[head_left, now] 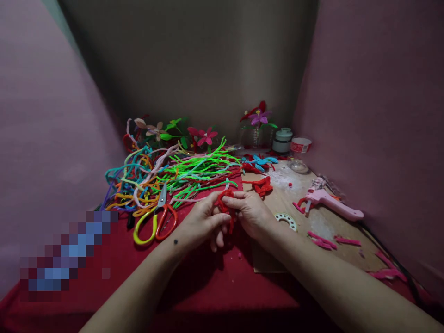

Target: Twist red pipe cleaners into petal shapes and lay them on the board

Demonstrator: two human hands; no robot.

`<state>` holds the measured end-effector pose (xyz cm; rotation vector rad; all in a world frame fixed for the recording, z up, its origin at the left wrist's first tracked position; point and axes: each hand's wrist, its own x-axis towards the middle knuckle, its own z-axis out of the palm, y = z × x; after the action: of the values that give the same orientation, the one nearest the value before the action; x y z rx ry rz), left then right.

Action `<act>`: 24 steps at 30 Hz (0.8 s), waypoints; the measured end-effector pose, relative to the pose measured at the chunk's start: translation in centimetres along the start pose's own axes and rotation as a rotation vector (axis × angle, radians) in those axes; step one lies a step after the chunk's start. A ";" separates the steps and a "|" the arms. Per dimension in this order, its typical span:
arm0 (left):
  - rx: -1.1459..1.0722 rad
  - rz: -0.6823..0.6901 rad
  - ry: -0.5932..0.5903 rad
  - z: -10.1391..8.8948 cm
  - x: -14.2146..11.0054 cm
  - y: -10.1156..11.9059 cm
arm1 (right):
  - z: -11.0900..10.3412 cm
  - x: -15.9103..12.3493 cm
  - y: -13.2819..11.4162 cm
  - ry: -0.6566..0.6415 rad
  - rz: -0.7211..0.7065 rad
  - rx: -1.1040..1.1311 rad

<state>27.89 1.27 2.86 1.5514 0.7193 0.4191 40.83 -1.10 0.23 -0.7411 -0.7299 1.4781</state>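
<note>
My left hand (204, 221) and my right hand (250, 212) meet over the red cloth (208, 286), both pinched on a red pipe cleaner (224, 200) bent into loops between the fingertips. Its tail hangs down between the two hands. Just behind the hands lies a tangle of pipe cleaners (166, 178) in green, orange, blue and pink. Scissors (157, 221) with a yellow and an orange handle rest to the left of my left hand.
A pink glue gun (331, 202) and pink pipe-cleaner scraps (322, 240) lie on a cardboard sheet (312, 222) at right. Finished pipe-cleaner flowers (204, 135), a vase with flowers (257, 125), a small jar (282, 140) and a tape roll (300, 144) stand at the back. Walls close in on three sides.
</note>
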 end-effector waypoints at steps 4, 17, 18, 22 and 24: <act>-0.098 -0.075 -0.072 -0.1 0.4 -0.3 | 0.1 0.1 -0.5 0.101 0.016 0.066; -0.240 0.048 0.097 -0.6 0.9 -0.7 | -0.4 0.3 -0.1 0.013 -0.002 -0.015; -0.240 0.053 0.124 -0.5 1.0 -0.8 | -0.4 0.3 -0.1 -0.008 -0.012 -0.024; -0.177 0.005 0.158 -0.2 0.9 -0.7 | -0.3 0.3 -0.2 0.055 -0.078 -0.015; -0.158 -0.013 0.165 -0.1 0.8 -0.4 | -0.2 0.4 -0.4 0.148 -0.100 -0.009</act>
<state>28.27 1.88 2.34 1.3734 0.8034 0.5853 41.22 -0.70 0.40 -0.8008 -0.6521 1.3149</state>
